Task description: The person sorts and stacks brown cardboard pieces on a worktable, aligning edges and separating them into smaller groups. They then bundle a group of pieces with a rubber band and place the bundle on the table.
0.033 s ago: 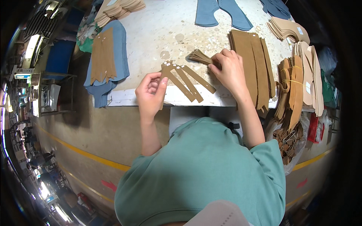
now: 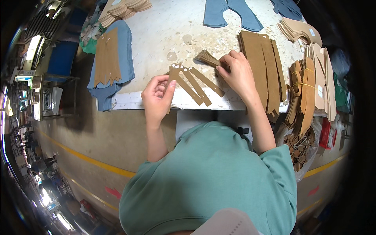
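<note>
My left hand [image 2: 158, 95] is at the table's near edge, its thumb and fingers curled around a narrow brown strip [image 2: 172, 73]. The lower end of that strip shows just below the hand. Beside it, several brown strips [image 2: 192, 87] fan out over the table edge, with small white tags at their upper ends. A thin bundle of similar brown strips [image 2: 207, 58] is gripped at one end by my right hand [image 2: 238, 72]. Its far ends spread slightly, pointing left. The fingertips under that bundle are partly hidden.
Long brown pieces [image 2: 254, 58] lie stacked right of my right hand. Tied tan bundles [image 2: 303, 86] hang over the right edge. At left, brown pieces [image 2: 106, 58] rest on blue ones [image 2: 124, 55]. Blue cut pieces [image 2: 214, 15] lie farther back on the white table [image 2: 156, 43].
</note>
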### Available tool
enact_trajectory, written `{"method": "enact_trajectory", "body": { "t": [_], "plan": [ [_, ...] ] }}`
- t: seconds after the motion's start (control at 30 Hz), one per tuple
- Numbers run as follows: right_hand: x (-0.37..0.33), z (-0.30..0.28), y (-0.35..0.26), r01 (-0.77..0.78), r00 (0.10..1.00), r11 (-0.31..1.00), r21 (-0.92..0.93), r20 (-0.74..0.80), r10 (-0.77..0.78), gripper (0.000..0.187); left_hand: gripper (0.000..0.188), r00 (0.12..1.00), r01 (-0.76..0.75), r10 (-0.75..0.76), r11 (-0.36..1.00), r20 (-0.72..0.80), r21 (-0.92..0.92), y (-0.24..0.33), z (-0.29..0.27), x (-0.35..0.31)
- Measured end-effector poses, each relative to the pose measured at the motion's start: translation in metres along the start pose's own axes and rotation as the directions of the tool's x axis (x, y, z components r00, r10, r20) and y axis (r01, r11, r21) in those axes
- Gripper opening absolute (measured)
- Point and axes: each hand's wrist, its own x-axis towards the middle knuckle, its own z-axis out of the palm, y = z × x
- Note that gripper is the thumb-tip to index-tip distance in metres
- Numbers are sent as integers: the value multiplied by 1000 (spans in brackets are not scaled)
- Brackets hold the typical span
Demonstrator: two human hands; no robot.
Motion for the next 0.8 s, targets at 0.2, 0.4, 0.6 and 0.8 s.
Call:
{"method": "enact_trajectory", "body": {
  "t": [0.2, 0.4, 0.6, 0.8],
  "plan": [
    [-21, -4, -33, 10, 1000, 971, 240, -18, -5, 22, 23, 990, -44, 111, 820, -83, 571, 6, 6, -8],
    [-34, 35, -66, 25, 1000, 972, 232, 13, -28, 23, 30, 981, -42, 160, 717, -105, 696, -14, 23, -6],
    [-32, 45, -75, 31, 998, 955, 296, 47, -47, 28, 32, 989, 31, 68, 774, -132, 633, -16, 23, -9],
    [-27, 51, -60, -431, 866, 597, 676, 496, 64, 31, 44, 987, -44, 133, 769, -92, 638, -11, 24, -18]
  ]
}}
